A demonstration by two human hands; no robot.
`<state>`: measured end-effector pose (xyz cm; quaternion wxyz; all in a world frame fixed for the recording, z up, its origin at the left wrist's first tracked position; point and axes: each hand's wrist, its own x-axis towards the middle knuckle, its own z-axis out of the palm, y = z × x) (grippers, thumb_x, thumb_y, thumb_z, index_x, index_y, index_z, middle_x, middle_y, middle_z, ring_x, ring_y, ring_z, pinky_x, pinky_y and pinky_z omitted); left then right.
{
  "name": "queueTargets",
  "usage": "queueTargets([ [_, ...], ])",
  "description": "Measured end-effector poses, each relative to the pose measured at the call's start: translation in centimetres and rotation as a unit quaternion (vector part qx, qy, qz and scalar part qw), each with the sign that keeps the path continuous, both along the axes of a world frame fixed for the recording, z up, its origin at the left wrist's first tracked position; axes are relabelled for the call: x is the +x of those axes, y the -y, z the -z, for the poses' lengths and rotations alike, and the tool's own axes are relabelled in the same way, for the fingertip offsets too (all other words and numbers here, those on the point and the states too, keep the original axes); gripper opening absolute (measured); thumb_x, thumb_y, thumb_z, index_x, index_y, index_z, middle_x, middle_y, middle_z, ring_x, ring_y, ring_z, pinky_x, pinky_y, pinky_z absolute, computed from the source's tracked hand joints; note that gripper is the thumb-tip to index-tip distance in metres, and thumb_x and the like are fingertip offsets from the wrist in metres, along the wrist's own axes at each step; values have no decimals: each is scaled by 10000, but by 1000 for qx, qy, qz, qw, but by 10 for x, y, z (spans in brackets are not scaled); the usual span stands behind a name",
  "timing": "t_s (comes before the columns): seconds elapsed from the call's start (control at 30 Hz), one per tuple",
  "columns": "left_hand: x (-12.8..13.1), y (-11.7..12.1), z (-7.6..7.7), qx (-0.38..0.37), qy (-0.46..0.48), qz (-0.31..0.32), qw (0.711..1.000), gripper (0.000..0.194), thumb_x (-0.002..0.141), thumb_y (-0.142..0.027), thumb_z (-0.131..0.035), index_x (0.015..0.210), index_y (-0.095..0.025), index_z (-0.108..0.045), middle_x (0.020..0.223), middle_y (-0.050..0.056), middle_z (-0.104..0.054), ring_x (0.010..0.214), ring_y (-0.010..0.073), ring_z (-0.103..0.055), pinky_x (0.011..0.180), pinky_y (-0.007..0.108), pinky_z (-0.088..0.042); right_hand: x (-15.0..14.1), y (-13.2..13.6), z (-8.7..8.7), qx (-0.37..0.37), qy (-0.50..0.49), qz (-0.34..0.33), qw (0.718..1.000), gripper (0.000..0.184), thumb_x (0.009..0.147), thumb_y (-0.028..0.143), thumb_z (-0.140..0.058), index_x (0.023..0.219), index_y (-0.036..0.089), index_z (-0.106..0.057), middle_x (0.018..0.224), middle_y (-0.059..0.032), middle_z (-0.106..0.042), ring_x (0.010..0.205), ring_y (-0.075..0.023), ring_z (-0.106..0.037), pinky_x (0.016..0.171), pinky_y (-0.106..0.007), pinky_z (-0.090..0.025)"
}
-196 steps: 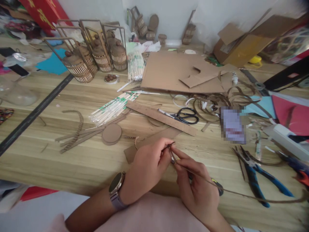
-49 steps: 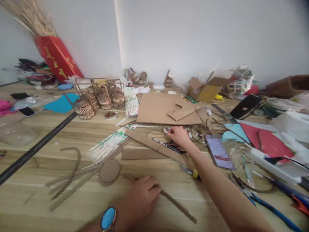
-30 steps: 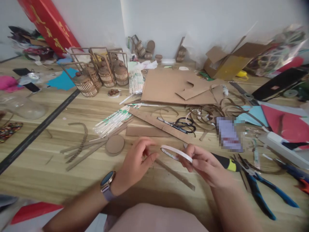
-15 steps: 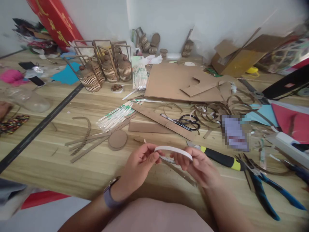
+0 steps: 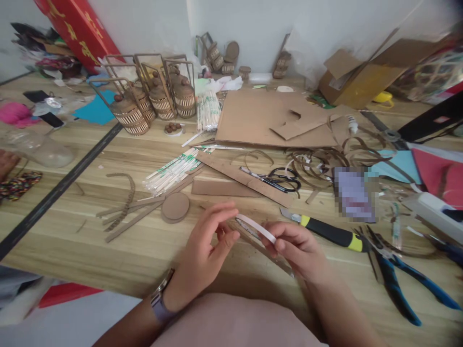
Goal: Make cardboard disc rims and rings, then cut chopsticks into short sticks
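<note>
My right hand [image 5: 298, 250] pinches a thin white ring [image 5: 259, 228] by its right side, above the table's near part. The ring's inner face has dark marks too small to read. My left hand [image 5: 204, 255], with a watch on the wrist, is at the ring's left end. Its thumb and fingers are apart, and it seems to hold nothing. Below the ring, a narrow brown strip [image 5: 284, 265] lies on the table, partly hidden by my hands. Right of my right hand lies a utility knife [image 5: 329, 233] with its blade out.
Blue-handled pliers [image 5: 392, 274] lie at right. Black scissors [image 5: 284, 179], cardboard strips [image 5: 249, 179], cardboard discs [image 5: 175, 207] and packed sticks [image 5: 171, 171] are ahead. Several small lidded baskets [image 5: 132, 115] stand back left. A cardboard sheet [image 5: 253, 115] lies behind. Another person's hand [image 5: 6, 164] is far left.
Earlier both hands held a thin brown strip. My right hand then reached forward among the scissors and came back with the white ring. My left hand touched the ring and has now let go.
</note>
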<state>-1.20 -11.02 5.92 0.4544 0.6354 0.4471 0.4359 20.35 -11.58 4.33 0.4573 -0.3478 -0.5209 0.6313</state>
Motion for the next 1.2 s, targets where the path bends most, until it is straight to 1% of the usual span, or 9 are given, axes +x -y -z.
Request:
queueTargets([
  [0.17,-4,-6,-15,152,-100,58,982,238,953,-187,-554,1171,-236,-639,1181,67,-674,949,170,-638,873,288,-504,-4,1,-8,51,46,-46,997,297,903,447,-611,736,204,-652,635,3,-557,615,-140,-489,577,-283,-386],
  [0.23,-4,-8,-19,146,-118,81,979,178,948,-176,-559,1070,-224,-679,1028,46,-716,951,173,-650,866,279,-501,-5,0,-6,61,70,-21,995,324,920,470,-572,743,209,-641,627,5,-549,597,-143,-489,563,-285,-395],
  [0.3,-2,-8,-21,80,-108,82,988,105,928,-200,-595,968,-215,-691,889,20,-717,834,154,-659,777,253,-512,-5,-2,-3,87,137,74,984,256,936,446,-552,863,225,-659,740,-18,-617,683,-168,-560,623,-304,-447],
  [0.4,3,-6,-19,-77,-27,59,995,59,901,-255,-631,909,-204,-660,745,-13,-673,665,120,-631,615,211,-503,-8,-3,-1,185,283,287,896,179,938,349,-560,1077,254,-622,1038,-72,-650,992,-236,-596,864,-404,-468],
  [0.47,8,-5,-16,-152,47,43,986,76,893,-262,-633,928,-195,-630,746,-19,-661,615,99,-616,567,191,-497,-12,0,-3,256,348,343,834,163,938,292,-555,1090,255,-599,1057,-81,-642,1036,-248,-586,903,-432,-458],
  [0.53,13,-5,-14,-180,98,36,978,104,883,-257,-638,954,-185,-610,783,-11,-671,604,87,-613,566,185,-505,-18,5,-9,295,381,291,826,143,943,272,-548,1076,250,-594,1007,-78,-659,972,-235,-620,833,-390,-495],
  [0.67,20,-5,-14,-166,134,28,977,138,893,-259,-619,1002,-175,-614,859,26,-705,682,108,-661,618,201,-545,-37,13,-16,262,361,139,884,211,998,290,-450,1174,240,-553,921,-52,-703,803,-182,-671,664,-278,-522],
  [0.77,22,-4,-14,-155,120,8,981,156,895,-263,-615,1017,-169,-638,862,36,-718,692,121,-676,637,214,-564,-47,13,-14,242,342,132,898,227,1021,238,-365,1157,250,-546,802,-10,-675,674,-144,-638,602,-237,-499],
  [1.2,21,-1,-8,-13,-14,-72,997,114,846,-191,-650,937,-188,-719,916,42,-744,824,164,-691,734,250,-561,-44,10,-9,383,452,169,788,310,983,139,-409,1283,169,-480,821,-62,-664,705,-197,-608,641,-328,-496],
])
